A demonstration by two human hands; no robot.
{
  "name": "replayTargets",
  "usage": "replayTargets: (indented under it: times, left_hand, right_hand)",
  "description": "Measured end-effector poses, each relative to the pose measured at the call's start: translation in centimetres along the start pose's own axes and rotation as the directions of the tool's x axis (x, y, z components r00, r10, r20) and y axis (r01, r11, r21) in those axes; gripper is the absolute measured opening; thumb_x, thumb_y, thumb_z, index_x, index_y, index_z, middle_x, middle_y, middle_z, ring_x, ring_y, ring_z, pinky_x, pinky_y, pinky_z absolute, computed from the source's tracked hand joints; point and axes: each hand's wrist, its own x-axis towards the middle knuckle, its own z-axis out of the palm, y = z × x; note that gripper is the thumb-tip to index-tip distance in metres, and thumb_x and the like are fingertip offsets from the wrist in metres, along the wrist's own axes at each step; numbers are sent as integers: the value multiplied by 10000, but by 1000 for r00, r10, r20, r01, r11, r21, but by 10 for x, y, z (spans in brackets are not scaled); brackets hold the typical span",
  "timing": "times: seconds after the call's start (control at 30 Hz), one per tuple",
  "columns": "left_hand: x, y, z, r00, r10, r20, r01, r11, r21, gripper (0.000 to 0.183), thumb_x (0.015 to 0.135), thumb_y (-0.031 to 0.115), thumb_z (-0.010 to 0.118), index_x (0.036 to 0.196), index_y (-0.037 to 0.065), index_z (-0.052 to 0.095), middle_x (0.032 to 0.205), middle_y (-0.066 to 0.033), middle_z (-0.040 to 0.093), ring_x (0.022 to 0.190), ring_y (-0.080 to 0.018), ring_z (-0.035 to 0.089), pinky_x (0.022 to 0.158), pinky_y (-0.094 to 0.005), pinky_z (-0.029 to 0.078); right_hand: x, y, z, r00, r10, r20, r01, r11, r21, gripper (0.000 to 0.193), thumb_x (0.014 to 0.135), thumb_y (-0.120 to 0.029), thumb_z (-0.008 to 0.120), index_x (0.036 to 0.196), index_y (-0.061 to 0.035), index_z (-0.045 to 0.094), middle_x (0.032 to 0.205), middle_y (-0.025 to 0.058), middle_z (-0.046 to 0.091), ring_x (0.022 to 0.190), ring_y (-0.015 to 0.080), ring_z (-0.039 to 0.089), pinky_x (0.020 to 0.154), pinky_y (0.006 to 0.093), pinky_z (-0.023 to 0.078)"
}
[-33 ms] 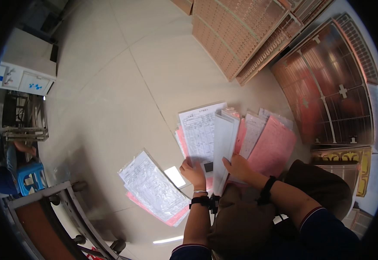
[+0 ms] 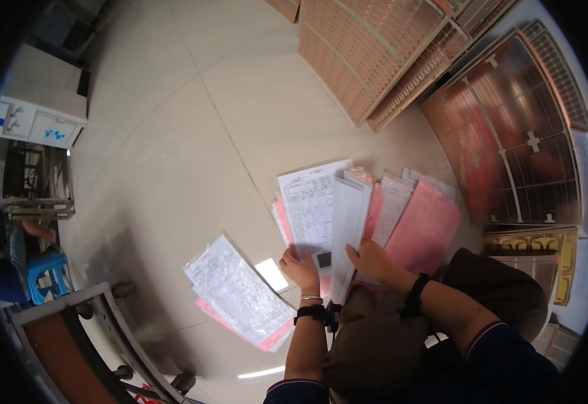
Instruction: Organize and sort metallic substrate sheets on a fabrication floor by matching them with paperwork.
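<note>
My left hand (image 2: 301, 271) is closed on the lower left edge of a printed form (image 2: 311, 205), a white sheet with a table, in a clear sleeve with pink paper behind it. In my right hand (image 2: 373, 261) is a folded-back bundle of white sheets (image 2: 348, 225), its thumb pressed on the near part. Right of that bundle, pink sheets (image 2: 423, 219) and a sleeved paper (image 2: 396, 202) fan out. On the floor to the left lies a separate stack of sleeved papers (image 2: 237, 289), pink sheets showing along its lower edge.
Copper-coloured patterned panels (image 2: 375, 54) stand at the upper right, and a shiny framed panel (image 2: 509, 141) leans farther right. At lower left is a metal-framed cart (image 2: 105, 296) with wheels. A blue stool (image 2: 48, 276), a person's arm (image 2: 38, 231) and a white cabinet (image 2: 45, 101) are at the left.
</note>
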Motion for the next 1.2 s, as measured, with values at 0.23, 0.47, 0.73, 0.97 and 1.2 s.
replayTargets:
  times: [0.23, 0.47, 0.73, 0.97, 1.2]
  left_hand:
    - [-3, 7, -23, 997, 16, 80, -12, 999, -50, 206, 779, 34, 641, 969, 1, 566, 800, -104, 568, 725, -219, 544, 665, -333, 449]
    - [-19, 22, -23, 942, -134, 308, 276, 831, -483, 161, 895, 69, 562, 1028, -18, 585, 893, -58, 634, 848, -108, 565, 737, -258, 463]
    - [-12, 20, -26, 778, -246, 578, 620, 454, -640, 185, 945, 212, 525, 962, 62, 630, 741, 45, 580, 631, -29, 489, 555, -175, 391]
    - [1, 13, -28, 805, -240, 543, 583, 492, -647, 197, 933, 150, 518, 1104, 68, 570, 752, 34, 578, 639, -27, 492, 539, -180, 389]
    - [-4, 28, -23, 936, -21, 351, 197, 859, -473, 671, 801, 61, 629, 1396, 98, 320, 1325, -179, 407, 1157, -265, 463, 959, -351, 401]
  right_hand:
    - [-1, -9, -4, 999, 6, 38, -6, 1000, 2, 423, 894, -347, 466, 904, 51, 608, 820, 258, 613, 766, 414, 599, 702, 485, 473]
    - [-1, -14, -7, 996, 51, 79, -49, 998, -29, 399, 893, -330, 487, 964, 50, 583, 868, 268, 612, 807, 419, 593, 721, 471, 472]
    - [-6, -5, -7, 992, 42, -119, 11, 910, 415, 479, 834, -143, 615, 1204, 45, 376, 978, 269, 594, 921, 410, 591, 781, 430, 468]
    - [-10, -17, -13, 987, 24, -158, 71, 817, 572, 825, 764, -20, 652, 1401, 20, 130, 1309, 285, 389, 1231, 362, 415, 980, 378, 377]
    - [-6, -27, -25, 950, -84, -301, 218, 868, 446, 942, 720, 61, 659, 1436, -2, 50, 1454, 273, 151, 1374, 341, 180, 1067, 360, 296]
